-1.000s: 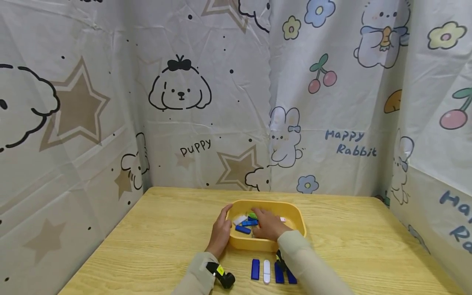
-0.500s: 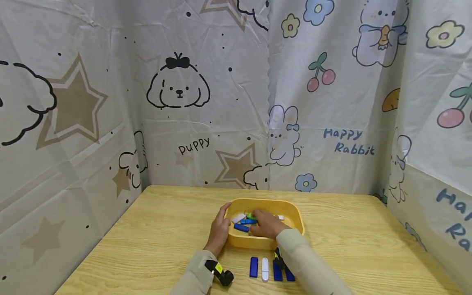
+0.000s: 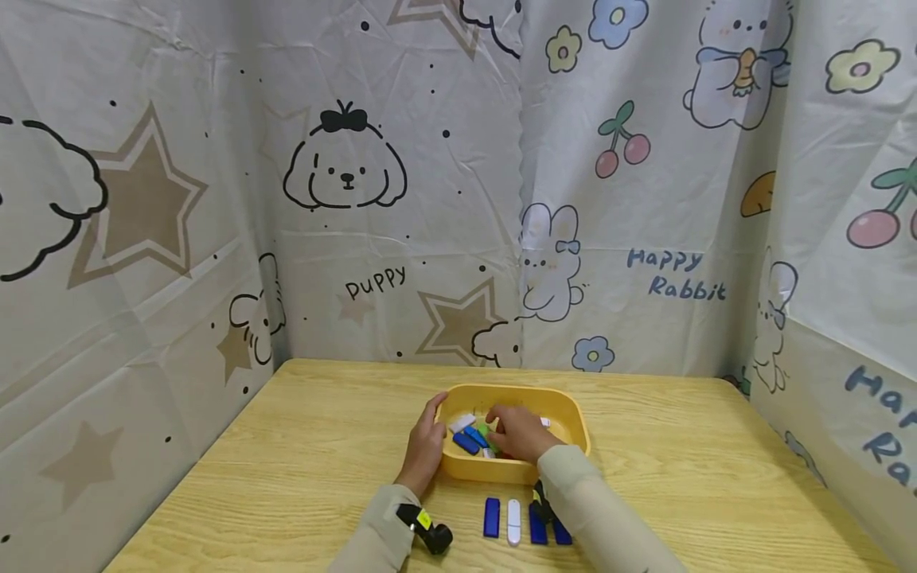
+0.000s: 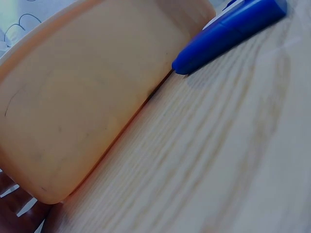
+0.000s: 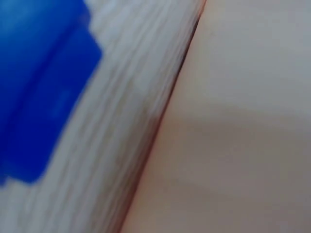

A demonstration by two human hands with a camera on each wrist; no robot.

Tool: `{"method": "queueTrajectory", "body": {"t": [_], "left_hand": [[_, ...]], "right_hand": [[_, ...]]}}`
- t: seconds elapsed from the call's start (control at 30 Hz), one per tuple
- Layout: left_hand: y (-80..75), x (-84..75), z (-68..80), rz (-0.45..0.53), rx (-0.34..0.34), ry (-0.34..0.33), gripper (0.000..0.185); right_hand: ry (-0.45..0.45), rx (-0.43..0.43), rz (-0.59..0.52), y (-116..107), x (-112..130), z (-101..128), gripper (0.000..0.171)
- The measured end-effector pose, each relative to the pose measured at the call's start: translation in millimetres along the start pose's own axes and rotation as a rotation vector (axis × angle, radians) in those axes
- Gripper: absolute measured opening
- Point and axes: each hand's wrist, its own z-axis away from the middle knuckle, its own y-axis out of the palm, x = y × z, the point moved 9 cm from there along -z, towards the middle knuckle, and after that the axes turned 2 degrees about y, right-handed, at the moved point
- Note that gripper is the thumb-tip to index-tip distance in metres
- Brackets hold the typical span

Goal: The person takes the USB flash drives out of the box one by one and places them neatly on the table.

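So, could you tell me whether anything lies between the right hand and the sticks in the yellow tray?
Nothing visible does: the right hand is already inside the yellow tray, right beside the blue stick.

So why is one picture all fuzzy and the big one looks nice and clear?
The right wrist view sits so close that the blue stick and yellow tray wall blur into soft patches. The left wrist view is close too, but sharper: wood grain shows beside the tray's wall. The head view is clear and evenly lit, with no glare on the table; the curtain walls bend a little at the edges.
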Motion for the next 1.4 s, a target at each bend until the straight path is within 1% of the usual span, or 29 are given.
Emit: {"method": "queueTrajectory", "body": {"t": [0.07, 0.1, 0.23, 0.4, 0.7, 0.8, 0.97, 1.2, 1.4], "left_hand": [[-0.3, 0.2, 0.1, -0.002, 0.0, 0.007, 0.056], [-0.4, 0.3, 0.0, -0.001, -0.001, 0.01, 0.055], [-0.1, 1.6, -0.5, 0.003, -0.004, 0.013, 0.056], [0.8, 3.3, -0.3, 0.009, -0.002, 0.004, 0.057], [0.4, 1.2, -0.8, -0.006, 0.004, 0.022, 0.056], [0.5, 0.7, -0.5, -0.004, 0.006, 0.023, 0.056], [0.7, 0.1, 0.1, -0.003, 0.009, 0.024, 0.056], [0.4, -2.4, 0.0, -0.014, 0.01, 0.036, 0.056], [0.1, -2.5, 0.4, -0.013, 0.008, 0.031, 0.056]], "right_hand": [[0.005, 0.032, 0.025, 2, 1, 1, 0.03], [0.005, 0.042, 0.039, 3, 2, 1, 0.033], [0.009, 0.063, 0.058, 4, 3, 4, 0.028], [0.048, 0.058, 0.019, 2, 1, 6, 0.022], [0.079, 0.005, 0.004, 0, -6, 4, 0.026], [0.094, -0.022, 0.011, -1, -8, 3, 0.024], [0.149, -0.054, -0.042, -6, -12, 1, 0.022], [0.181, -0.123, -0.131, -14, -13, 4, 0.02], [0.206, -0.167, -0.204, -18, -14, 7, 0.018]]}}
